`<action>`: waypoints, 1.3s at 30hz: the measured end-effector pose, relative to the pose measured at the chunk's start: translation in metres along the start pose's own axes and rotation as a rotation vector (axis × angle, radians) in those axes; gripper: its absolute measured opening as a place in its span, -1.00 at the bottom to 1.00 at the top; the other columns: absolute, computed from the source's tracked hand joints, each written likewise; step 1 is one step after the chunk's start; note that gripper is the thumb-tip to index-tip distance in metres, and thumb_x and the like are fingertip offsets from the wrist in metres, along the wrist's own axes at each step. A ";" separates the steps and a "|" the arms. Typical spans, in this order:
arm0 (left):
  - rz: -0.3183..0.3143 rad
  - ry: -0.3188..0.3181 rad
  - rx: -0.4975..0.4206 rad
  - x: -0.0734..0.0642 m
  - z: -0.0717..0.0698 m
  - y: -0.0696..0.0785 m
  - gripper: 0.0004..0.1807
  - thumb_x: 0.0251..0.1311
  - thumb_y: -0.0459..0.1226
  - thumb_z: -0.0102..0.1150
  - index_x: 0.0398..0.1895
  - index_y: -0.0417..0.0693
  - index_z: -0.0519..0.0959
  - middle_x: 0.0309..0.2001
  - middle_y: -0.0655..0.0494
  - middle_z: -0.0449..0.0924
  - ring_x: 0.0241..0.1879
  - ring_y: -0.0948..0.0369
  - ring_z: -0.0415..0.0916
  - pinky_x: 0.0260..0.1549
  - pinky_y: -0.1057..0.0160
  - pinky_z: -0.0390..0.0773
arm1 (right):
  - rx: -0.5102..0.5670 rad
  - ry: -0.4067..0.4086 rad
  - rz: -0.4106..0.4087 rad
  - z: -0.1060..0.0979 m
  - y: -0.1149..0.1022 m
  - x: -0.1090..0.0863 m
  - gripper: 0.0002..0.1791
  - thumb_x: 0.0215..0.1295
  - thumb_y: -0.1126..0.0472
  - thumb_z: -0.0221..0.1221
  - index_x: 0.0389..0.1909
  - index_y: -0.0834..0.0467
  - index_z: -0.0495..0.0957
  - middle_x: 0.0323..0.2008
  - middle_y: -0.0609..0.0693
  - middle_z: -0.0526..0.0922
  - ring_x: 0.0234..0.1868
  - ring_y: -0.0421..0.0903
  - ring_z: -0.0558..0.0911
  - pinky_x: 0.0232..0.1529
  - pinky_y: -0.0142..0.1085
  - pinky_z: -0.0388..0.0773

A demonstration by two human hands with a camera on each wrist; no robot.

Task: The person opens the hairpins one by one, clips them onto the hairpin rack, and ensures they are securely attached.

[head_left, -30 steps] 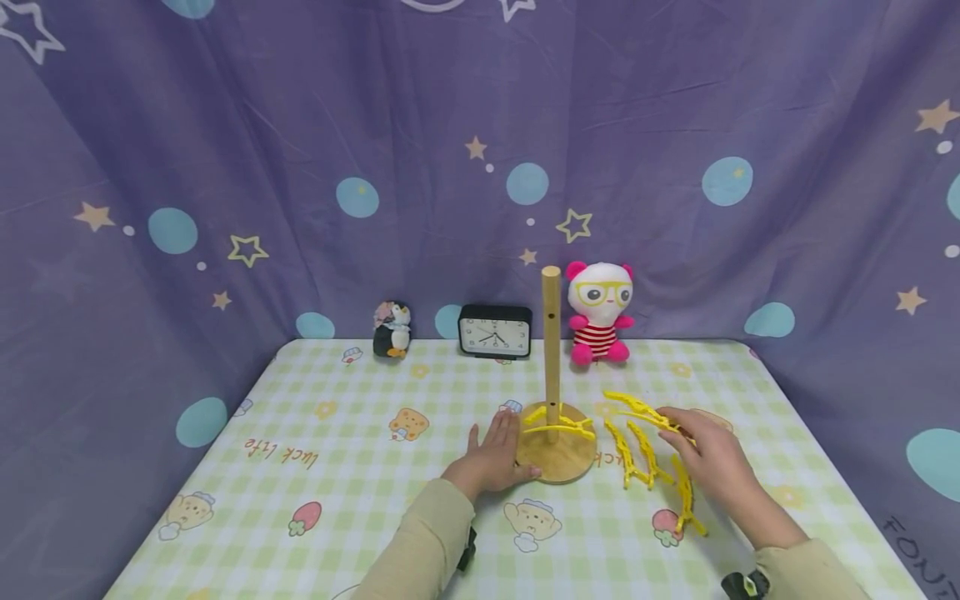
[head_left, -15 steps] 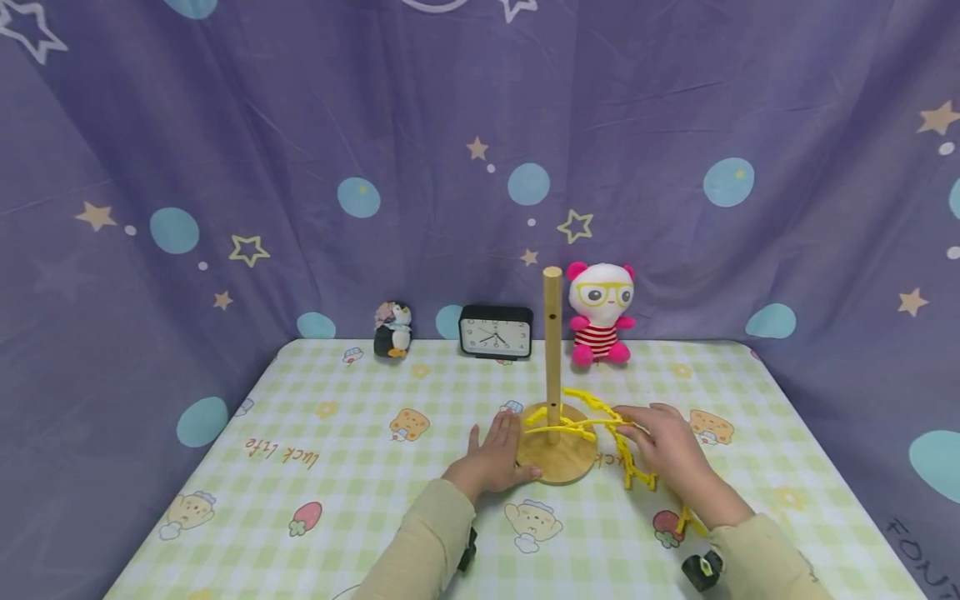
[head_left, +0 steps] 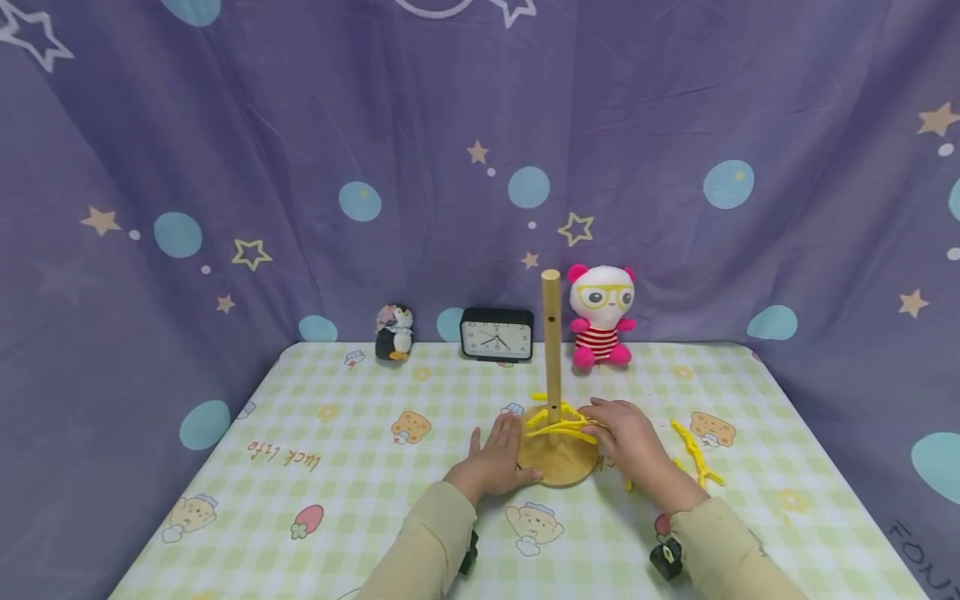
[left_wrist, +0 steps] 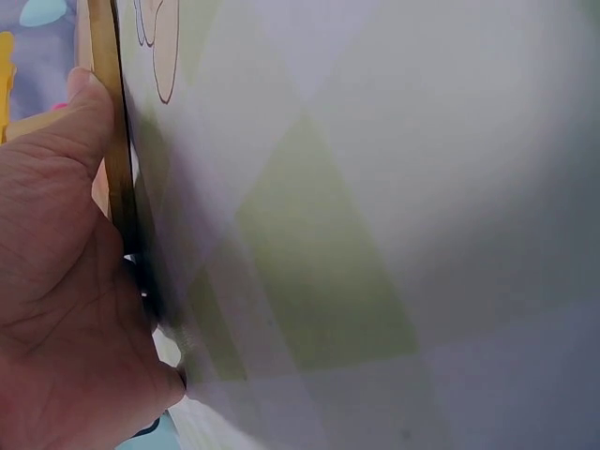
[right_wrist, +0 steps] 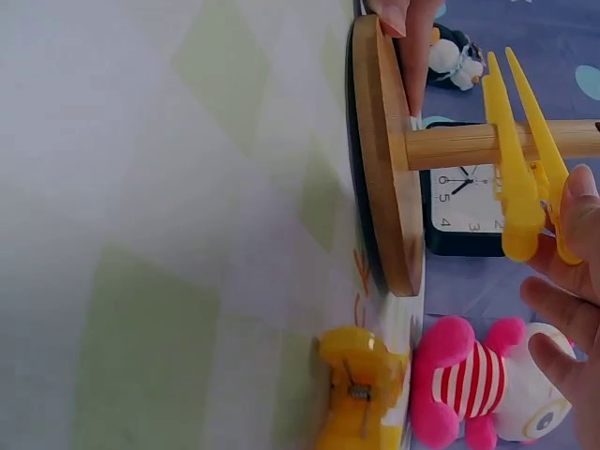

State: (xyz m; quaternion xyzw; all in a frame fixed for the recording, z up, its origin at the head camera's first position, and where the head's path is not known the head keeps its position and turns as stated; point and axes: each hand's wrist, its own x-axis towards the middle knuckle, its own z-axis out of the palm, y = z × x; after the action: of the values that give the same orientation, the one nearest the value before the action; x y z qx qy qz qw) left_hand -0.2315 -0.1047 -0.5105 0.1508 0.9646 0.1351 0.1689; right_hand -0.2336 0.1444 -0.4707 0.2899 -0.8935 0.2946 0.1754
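My left hand (head_left: 491, 458) rests at the left of the round wooden base (head_left: 558, 467), fingers straight along its edge and thumb at the front rim. From the base rises an upright wooden pole (head_left: 552, 342). My right hand (head_left: 626, 433) pinches a yellow plastic spring clip (head_left: 573, 424) beside the pole, its long arms reaching to both sides of the wood. Another yellow clip sits low on the pole; the two overlap in the head view. In the right wrist view, yellow arms (right_wrist: 511, 169) cross the pole (right_wrist: 459, 145) near my right hand (right_wrist: 577, 244).
Another yellow clip (head_left: 693, 450) lies on the checked tablecloth (head_left: 360, 500) at the right; more clips are partly hidden under my right arm. Behind stand a penguin figure (head_left: 394, 333), a black-framed clock (head_left: 497, 335) and a pink-and-white plush toy (head_left: 602, 317).
My right hand has moved left, bringing the held clip from the right side of the table to the pole. My left hand has stayed at the base.
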 end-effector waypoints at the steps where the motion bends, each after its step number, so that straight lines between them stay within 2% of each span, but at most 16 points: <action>1: 0.001 0.000 0.002 0.000 0.001 0.000 0.14 0.21 0.34 -0.04 0.56 -0.15 -0.27 0.56 -0.06 -0.43 0.52 0.09 -0.51 0.38 -0.22 -0.47 | 0.005 -0.006 -0.001 0.002 0.000 0.001 -0.71 0.21 0.22 0.30 -0.04 0.19 0.68 -0.06 0.09 0.71 0.11 0.14 0.60 0.12 0.07 0.48; 9: -0.009 -0.007 0.013 -0.001 -0.002 0.002 0.11 0.23 0.33 -0.04 0.56 -0.15 -0.23 0.56 -0.06 -0.43 0.52 0.09 -0.51 0.38 -0.22 -0.45 | 0.024 -0.040 -0.014 0.010 0.000 0.005 -0.66 0.18 0.22 0.32 -0.02 0.22 0.67 -0.01 0.14 0.69 0.12 0.20 0.58 0.12 0.12 0.47; 14: -0.004 -0.007 0.016 0.001 0.000 0.002 0.12 0.22 0.33 -0.04 0.56 -0.15 -0.25 0.56 -0.05 -0.45 0.52 0.09 -0.53 0.38 -0.22 -0.45 | 0.078 -0.099 0.064 0.006 0.001 0.002 -0.64 0.24 0.18 0.29 0.05 0.16 0.65 0.09 0.15 0.63 0.20 0.19 0.52 0.18 0.13 0.41; 18: -0.005 -0.001 0.026 0.000 0.000 0.001 0.14 0.21 0.35 -0.05 0.56 -0.14 -0.28 0.55 -0.05 -0.45 0.52 0.09 -0.52 0.38 -0.22 -0.45 | 0.115 -0.134 0.091 0.003 0.002 -0.002 -0.62 0.29 0.19 0.26 0.12 0.16 0.60 0.13 0.15 0.60 0.25 0.21 0.46 0.23 0.14 0.35; 21: -0.010 0.000 0.031 -0.001 -0.001 0.001 0.14 0.21 0.35 -0.06 0.56 -0.14 -0.28 0.55 -0.05 -0.45 0.52 0.09 -0.52 0.38 -0.21 -0.45 | 0.122 -0.162 0.112 0.000 0.001 -0.005 -0.51 0.30 0.16 0.26 0.24 0.17 0.50 0.19 0.17 0.54 0.28 0.23 0.42 0.25 0.17 0.32; 23: -0.010 0.000 0.029 -0.001 -0.001 0.001 0.14 0.21 0.35 -0.06 0.56 -0.15 -0.28 0.56 -0.05 -0.45 0.52 0.09 -0.51 0.38 -0.21 -0.45 | 0.125 -0.175 0.158 -0.003 -0.001 -0.008 -0.41 0.29 0.12 0.28 0.32 0.16 0.41 0.25 0.17 0.49 0.29 0.23 0.40 0.25 0.17 0.31; 26: -0.011 -0.006 0.019 -0.001 0.000 0.001 0.13 0.22 0.33 -0.04 0.56 -0.14 -0.28 0.56 -0.04 -0.45 0.52 0.09 -0.51 0.38 -0.20 -0.46 | 0.123 -0.173 0.239 -0.009 -0.002 -0.014 -0.30 0.26 0.03 0.30 0.39 0.11 0.33 0.31 0.17 0.41 0.31 0.22 0.37 0.25 0.19 0.30; 29: -0.017 -0.010 0.011 -0.001 -0.001 0.001 0.12 0.23 0.31 -0.01 0.56 -0.14 -0.27 0.56 -0.04 -0.45 0.52 0.09 -0.52 0.38 -0.19 -0.48 | 0.114 -0.154 0.289 -0.017 0.001 -0.022 -0.29 0.26 -0.04 0.29 0.39 0.08 0.33 0.34 0.14 0.39 0.34 0.20 0.34 0.26 0.19 0.28; 36: -0.021 -0.017 0.012 -0.001 -0.003 0.002 0.13 0.22 0.33 -0.03 0.56 -0.11 -0.28 0.55 -0.02 -0.47 0.52 0.10 -0.54 0.38 -0.19 -0.49 | 0.078 -0.113 0.272 -0.037 0.010 -0.044 -0.35 0.33 -0.09 0.20 0.34 0.14 0.37 0.33 0.17 0.39 0.33 0.23 0.34 0.23 0.22 0.29; 39: -0.021 -0.020 0.019 -0.001 -0.003 0.002 0.12 0.22 0.34 -0.05 0.56 -0.11 -0.28 0.56 -0.02 -0.47 0.52 0.11 -0.53 0.39 -0.19 -0.47 | 0.079 -0.110 0.295 -0.045 0.013 -0.055 -0.36 0.35 -0.14 0.16 0.33 0.12 0.39 0.34 0.17 0.38 0.33 0.25 0.32 0.21 0.25 0.28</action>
State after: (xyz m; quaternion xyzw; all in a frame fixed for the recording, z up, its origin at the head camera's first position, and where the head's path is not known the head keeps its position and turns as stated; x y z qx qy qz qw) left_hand -0.2313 -0.1032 -0.5073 0.1438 0.9656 0.1228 0.1783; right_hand -0.1926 0.2038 -0.4686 0.1777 -0.9225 0.3356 0.0694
